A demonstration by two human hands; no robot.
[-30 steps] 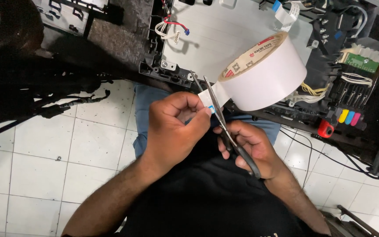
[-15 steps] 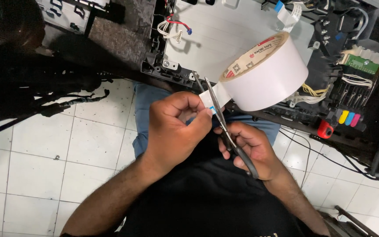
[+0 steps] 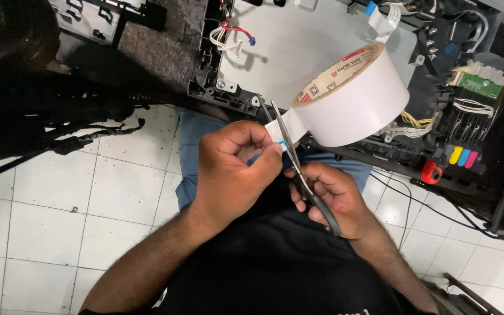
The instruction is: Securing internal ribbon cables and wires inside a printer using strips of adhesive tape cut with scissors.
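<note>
Head view, looking down at a seated person's lap & two bare hands over a white tiled floor [image 3: 53, 192].

Left hand [image 3: 234, 169], centre of frame: fingers curled narrow, thumb & forefinger pinching the loose end of a white tape strip [image 3: 279, 131] pulled off a big roll of white tape [image 3: 354, 96]. The roll hangs in the air at approx 2 o'clock from that hand, held up only by the strip, its cardboard core facing the camera.

Right hand [image 3: 333, 195], at 4 o'clock from the left one: fingers closed through the black handles of a pair of scissors [image 3: 298, 169]. Blades point up toward 11 o'clock, slightly parted, w/ the tape strip between them just beside the pinch.

Behind the roll, top of frame: an opened printer chassis [image 3: 298, 46] w/ a pale metal plate, red & white wires [image 3: 228, 36] at 12 o'clock, coloured ink cartridges [image 3: 462, 156] at 3 o'clock. A dark cable bundle [image 3: 83, 131] lies at 9 o'clock.
</note>
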